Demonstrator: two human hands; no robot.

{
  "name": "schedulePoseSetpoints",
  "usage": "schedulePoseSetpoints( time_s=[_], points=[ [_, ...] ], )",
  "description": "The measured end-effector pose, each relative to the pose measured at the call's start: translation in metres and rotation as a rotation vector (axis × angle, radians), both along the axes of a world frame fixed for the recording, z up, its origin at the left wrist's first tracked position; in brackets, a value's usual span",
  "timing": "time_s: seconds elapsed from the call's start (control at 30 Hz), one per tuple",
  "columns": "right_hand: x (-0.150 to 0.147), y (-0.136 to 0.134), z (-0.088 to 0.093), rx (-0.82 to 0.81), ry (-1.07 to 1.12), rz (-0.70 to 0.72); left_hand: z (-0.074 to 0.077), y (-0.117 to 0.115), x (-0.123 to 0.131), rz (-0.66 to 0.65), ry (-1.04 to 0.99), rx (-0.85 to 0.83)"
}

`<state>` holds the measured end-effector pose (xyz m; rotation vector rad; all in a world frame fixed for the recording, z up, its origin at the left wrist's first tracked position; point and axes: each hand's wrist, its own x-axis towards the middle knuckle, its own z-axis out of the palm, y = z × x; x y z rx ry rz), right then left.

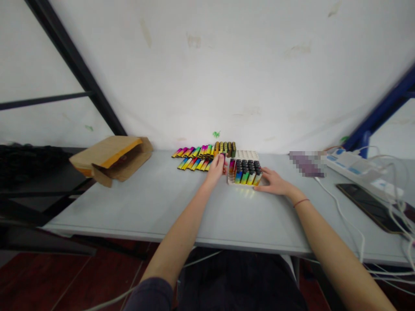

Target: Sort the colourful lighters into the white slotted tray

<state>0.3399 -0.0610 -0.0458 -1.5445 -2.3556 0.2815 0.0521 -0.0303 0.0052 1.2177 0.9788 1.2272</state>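
My left hand [216,169] is closed around a lighter, whose dark top [223,155] shows above the fingers; the rest of it is hidden. Just right of it is a white tray [231,182] with rows of upright multicoloured lighters [248,172] with black tops, plus some at its left end beside free slots. My right hand [274,182] grips the tray's right end, thumb at the front corner and fingers along the side. Behind my left hand, loose lighters [193,163] lie in two rows. Farther back, more lighters [225,149] stand upright by a pale slotted tray [247,154].
An opened brown cardboard box [112,157] lies at the table's left. To the right are a black phone [366,205], a white power strip [363,172], tangled cables and a blurred-out purple item [306,164]. A wall stands behind the grey table [139,211].
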Motion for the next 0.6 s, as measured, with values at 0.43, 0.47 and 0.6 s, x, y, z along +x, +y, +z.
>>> schedulePoseSetpoints(
  time_s=[0.43, 0.47, 0.6],
  points=[
    [-0.004, 0.0, -0.005, 0.05, -0.014, -0.023, 0.006, 0.012, -0.015, 0.143, -0.082, 0.082],
    [-0.006, -0.001, -0.006, 0.059, -0.018, -0.051, 0.007, 0.013, -0.016, 0.146, -0.107, 0.069],
    [-0.014, -0.004, -0.005, 0.086, -0.013, -0.13, 0.013, 0.014, -0.019, 0.13, -0.216, -0.105]
  ],
)
